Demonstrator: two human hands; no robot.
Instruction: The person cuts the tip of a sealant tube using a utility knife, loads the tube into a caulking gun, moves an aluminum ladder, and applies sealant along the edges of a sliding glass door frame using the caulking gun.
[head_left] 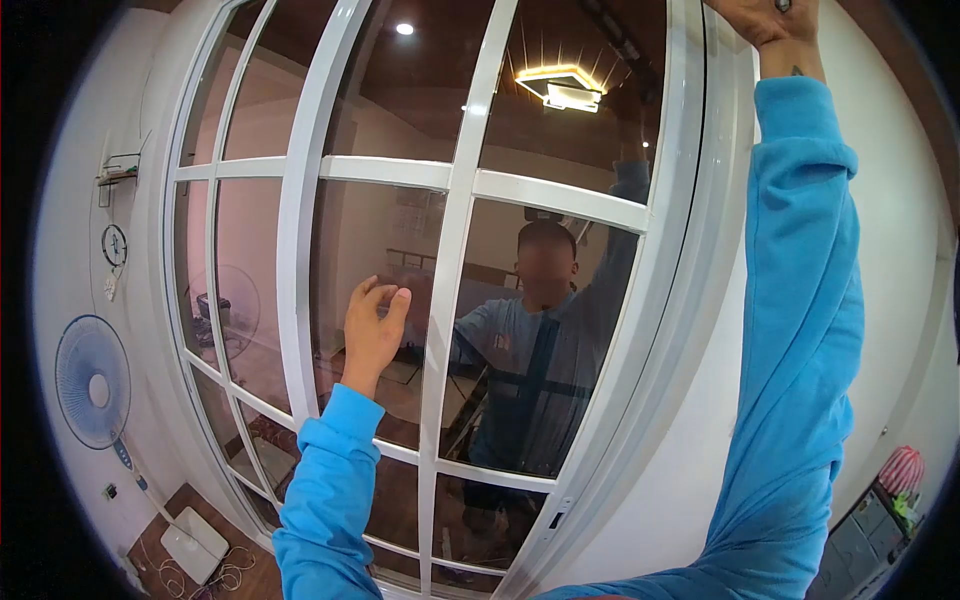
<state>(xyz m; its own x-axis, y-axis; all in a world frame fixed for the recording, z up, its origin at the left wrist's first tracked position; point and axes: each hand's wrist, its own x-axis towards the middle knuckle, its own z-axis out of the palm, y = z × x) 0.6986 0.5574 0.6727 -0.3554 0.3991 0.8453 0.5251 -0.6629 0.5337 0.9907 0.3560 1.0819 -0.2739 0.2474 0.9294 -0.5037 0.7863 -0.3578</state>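
My left hand (376, 325) is raised in front of a white-framed glass door (458, 200). Its fingers are loosely curled and apart, with nothing visible in them; whether they touch the pane I cannot tell. High at the top right edge is my right hand (770, 22), partly cut off by the frame. A small dark, shiny end of some object (783, 5) shows at its palm, and the fingers are out of view. The right arm stretches up beside the door's frame (690, 200). My reflection and a lit ceiling lamp (560, 88) appear in the glass.
A blue standing fan (95, 382) with a white base (194, 545) is at the left, cables on the floor beside it. A small wall shelf (117, 180) is above. At the lower right stands a grey drawer unit (858, 550) with a pink striped item (902, 468) on top.
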